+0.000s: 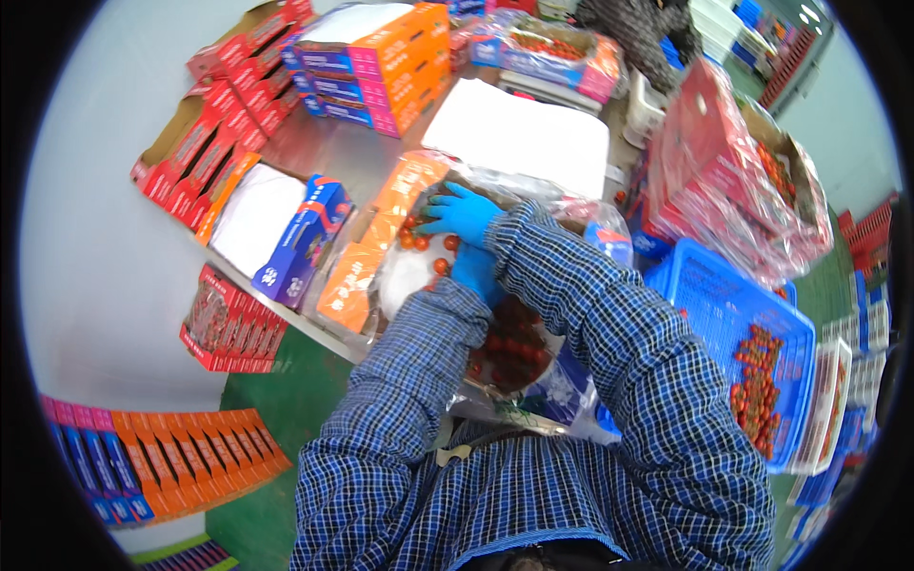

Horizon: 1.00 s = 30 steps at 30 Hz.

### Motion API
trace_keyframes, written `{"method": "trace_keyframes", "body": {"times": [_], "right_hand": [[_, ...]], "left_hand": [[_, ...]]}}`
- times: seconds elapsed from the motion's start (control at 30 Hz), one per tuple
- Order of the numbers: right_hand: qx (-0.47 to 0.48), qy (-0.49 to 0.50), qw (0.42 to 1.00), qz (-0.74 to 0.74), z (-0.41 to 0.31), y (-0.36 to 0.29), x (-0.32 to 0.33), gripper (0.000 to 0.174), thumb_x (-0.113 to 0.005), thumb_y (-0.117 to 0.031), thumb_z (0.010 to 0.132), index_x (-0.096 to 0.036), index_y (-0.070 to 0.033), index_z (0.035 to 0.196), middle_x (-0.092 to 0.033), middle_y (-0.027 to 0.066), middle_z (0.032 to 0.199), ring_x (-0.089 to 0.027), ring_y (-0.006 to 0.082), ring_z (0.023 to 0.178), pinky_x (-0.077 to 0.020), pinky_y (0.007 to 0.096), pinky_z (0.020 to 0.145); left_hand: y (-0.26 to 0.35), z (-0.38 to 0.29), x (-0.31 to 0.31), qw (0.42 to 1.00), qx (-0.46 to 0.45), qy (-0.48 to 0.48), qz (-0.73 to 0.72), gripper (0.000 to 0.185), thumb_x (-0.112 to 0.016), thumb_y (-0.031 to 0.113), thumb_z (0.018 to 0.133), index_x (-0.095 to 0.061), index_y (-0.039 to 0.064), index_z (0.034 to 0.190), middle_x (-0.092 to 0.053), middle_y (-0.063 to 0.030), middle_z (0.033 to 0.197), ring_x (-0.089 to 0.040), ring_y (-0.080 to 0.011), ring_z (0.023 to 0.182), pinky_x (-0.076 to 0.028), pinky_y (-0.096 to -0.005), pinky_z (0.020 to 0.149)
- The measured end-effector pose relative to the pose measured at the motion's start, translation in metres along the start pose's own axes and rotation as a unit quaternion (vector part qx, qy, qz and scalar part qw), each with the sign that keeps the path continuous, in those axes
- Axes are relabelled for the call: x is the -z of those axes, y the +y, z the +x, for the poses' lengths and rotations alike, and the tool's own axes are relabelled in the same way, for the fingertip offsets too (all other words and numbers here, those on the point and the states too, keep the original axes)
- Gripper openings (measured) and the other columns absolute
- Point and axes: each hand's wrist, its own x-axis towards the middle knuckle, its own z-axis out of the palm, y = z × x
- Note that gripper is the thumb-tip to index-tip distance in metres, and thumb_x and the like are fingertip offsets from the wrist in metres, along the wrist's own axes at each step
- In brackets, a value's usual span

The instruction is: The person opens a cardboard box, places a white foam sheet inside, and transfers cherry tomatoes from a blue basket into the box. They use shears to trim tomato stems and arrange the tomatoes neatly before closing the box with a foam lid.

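Both hands wear blue gloves and reach into a plastic-lined cardboard box (352, 284) on the table. My right hand (463, 214) lies over the far part of the box, fingers spread, beside several cherry tomatoes (421, 243). Just nearer, my left hand (477, 273) is partly covered by the sleeves and the right hand; its fingers are hidden, so I cannot tell whether it holds anything. A white liner (405, 280) shows at the box's left part. More tomatoes, darker under the forearms, fill the near part (514, 346).
A white-topped box (293, 232) stands left, with stacked orange and blue boxes (378, 68) behind. White sheets (521, 135) lie beyond the hands. On the right are a blue basket of tomatoes (714, 285) and a plastic-wrapped red box (714, 164). A person (632, 32) is at the far side.
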Motion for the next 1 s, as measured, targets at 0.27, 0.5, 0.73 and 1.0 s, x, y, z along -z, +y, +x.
{"method": "trace_keyframes", "body": {"times": [0.27,0.5,0.73,1.0], "right_hand": [[-0.239,0.052,0.953,0.179,-0.247,0.010,0.141,0.051,-0.059,-0.006,0.080,-0.053,-0.011,0.130,-0.060,0.0142,0.119,-0.057,0.0345,0.108,-0.0479,0.0407,0.092],[-0.605,-0.210,0.753,0.154,-0.548,-0.052,0.202,0.042,-0.061,-0.020,0.085,-0.055,-0.016,0.127,-0.065,0.0159,0.109,-0.064,0.0340,0.096,-0.0510,0.0419,0.083],[-0.422,-0.388,0.701,0.424,-0.554,-0.145,0.088,0.032,-0.057,-0.025,0.088,-0.061,-0.008,0.114,-0.068,0.0140,0.102,-0.066,0.0311,0.091,-0.0529,0.0410,0.081],[-0.358,-0.384,0.726,0.445,-0.549,-0.155,0.032,0.030,-0.055,-0.025,0.089,-0.062,-0.010,0.113,-0.068,0.0122,0.098,-0.066,0.0273,0.086,-0.0526,0.0390,0.076]], "left_hand": [[-0.081,0.000,-0.044,0.969,0.084,0.231,0.021,0.070,-0.058,0.037,0.088,-0.033,-0.001,0.141,-0.034,-0.0250,0.145,-0.034,-0.0409,0.133,-0.029,-0.0483,0.109],[-0.054,0.008,0.000,0.987,0.138,0.052,-0.067,0.061,-0.050,0.025,0.095,-0.026,-0.002,0.144,-0.023,-0.0273,0.149,-0.021,-0.0393,0.139,-0.021,-0.0456,0.114],[0.245,0.034,0.047,0.915,-0.187,-0.101,-0.344,0.046,-0.056,0.016,0.090,-0.048,0.006,0.134,-0.051,-0.0156,0.132,-0.050,-0.0292,0.122,-0.038,-0.0377,0.103],[0.523,0.098,-0.057,0.862,-0.355,-0.216,-0.289,0.043,-0.059,0.020,0.082,-0.054,0.003,0.122,-0.055,-0.0202,0.115,-0.058,-0.0355,0.106,-0.048,-0.0434,0.089]]}}
